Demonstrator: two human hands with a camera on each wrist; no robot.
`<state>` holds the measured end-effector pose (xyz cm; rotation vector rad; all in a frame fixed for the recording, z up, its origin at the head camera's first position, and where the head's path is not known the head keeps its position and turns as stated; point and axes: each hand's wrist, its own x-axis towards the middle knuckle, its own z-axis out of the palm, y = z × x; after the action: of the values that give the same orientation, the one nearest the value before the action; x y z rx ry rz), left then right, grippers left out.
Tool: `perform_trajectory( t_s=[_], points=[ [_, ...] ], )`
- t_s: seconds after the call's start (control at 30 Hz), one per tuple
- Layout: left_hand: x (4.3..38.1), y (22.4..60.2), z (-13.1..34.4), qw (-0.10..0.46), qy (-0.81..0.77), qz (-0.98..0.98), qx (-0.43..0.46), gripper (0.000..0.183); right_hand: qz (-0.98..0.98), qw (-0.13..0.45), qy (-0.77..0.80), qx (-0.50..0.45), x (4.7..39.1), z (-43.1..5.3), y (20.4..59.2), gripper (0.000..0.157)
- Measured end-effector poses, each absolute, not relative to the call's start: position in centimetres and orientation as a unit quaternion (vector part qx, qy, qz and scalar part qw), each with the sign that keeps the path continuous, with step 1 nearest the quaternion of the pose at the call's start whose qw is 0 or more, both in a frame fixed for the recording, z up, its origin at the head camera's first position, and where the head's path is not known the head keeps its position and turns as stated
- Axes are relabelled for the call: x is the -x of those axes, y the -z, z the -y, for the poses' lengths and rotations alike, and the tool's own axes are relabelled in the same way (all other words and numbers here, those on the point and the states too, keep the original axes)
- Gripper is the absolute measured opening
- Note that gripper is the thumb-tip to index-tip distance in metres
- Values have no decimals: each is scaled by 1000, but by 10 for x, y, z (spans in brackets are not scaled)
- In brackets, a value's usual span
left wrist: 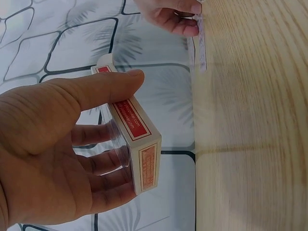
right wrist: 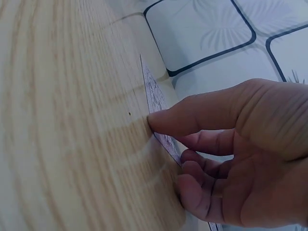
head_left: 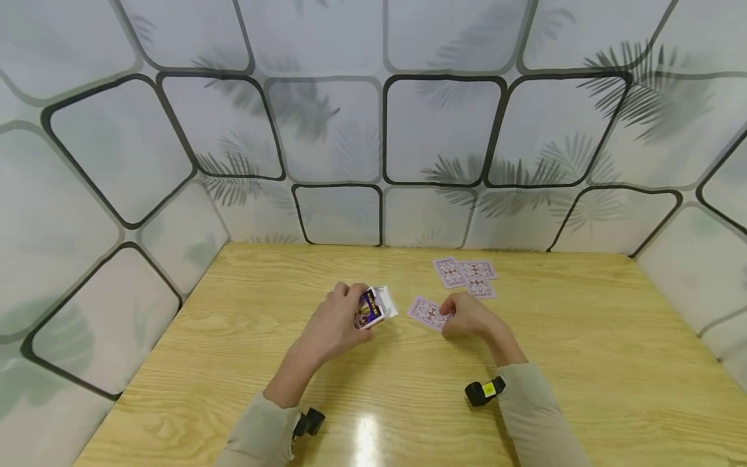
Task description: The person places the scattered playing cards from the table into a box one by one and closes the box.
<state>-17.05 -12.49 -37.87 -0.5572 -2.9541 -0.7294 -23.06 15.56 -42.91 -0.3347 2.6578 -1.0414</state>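
My left hand (head_left: 334, 327) grips a playing-card box (head_left: 370, 307), white with a purple and yellow printed face, its end flap standing open toward the right. In the left wrist view the thumb lies along the box's red-and-white narrow side (left wrist: 132, 119), with the fingers on the opposite side. My right hand (head_left: 471, 319) pinches a playing card (head_left: 425, 312) with a purple patterned back, to the right of the box. Seen from the right wrist, the thumb (right wrist: 168, 120) presses on the card's edge, close over the wooden surface.
Beyond the right hand, several more purple-backed cards (head_left: 449, 272) lie overlapping on the wooden table (head_left: 280, 279). A patterned wall covering (head_left: 432, 214) rises along the table's back edge. Small black devices (head_left: 484, 392) are strapped at both wrists.
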Motion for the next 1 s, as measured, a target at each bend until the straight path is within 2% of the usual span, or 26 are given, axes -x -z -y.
perform_trajectory(
  t_s=[0.27,0.4,0.57,0.8,0.87,1.0],
  points=[
    [172,379,123,22,235,956,177,74,-928,78,344,119,229,-159,435,57],
    [172,380,123,22,230,957,176,75,-930,98,334,115,227,-159,431,48],
    [172,382,123,22,224,958,179,75,-922,122,347,123,222,-163,429,46],
    [172,385,121,18,219,959,181,74,-916,122,364,119,222,-168,429,53],
    [172,385,120,17,220,959,181,74,-915,116,367,117,223,-170,430,48],
    [172,386,117,14,219,959,180,75,-910,100,383,128,223,-175,432,25]
  ],
)
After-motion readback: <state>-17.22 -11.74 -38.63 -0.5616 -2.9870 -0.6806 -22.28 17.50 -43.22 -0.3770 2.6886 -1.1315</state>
